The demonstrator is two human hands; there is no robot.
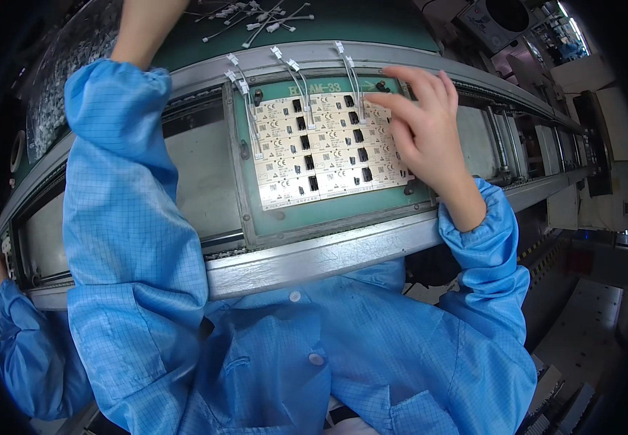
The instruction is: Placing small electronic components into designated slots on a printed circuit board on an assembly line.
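A panel of white circuit boards with black components lies in a green carrier. Three short cables with white plugs lie with one end on the boards: a left cable, a middle cable and a right cable. Their other ends rest over the far metal rail. My right hand hovers over the panel's right side, fingers apart and holding nothing visible, its fingertips beside the right cable. My left forearm reaches far forward; past the wrist, the left hand is cut off by the top edge.
Loose white-plugged cables lie scattered on the green surface beyond the far rail. A clear bag of many small white parts sits at the far left. The near metal rail runs before me. Another person's sleeve shows at left.
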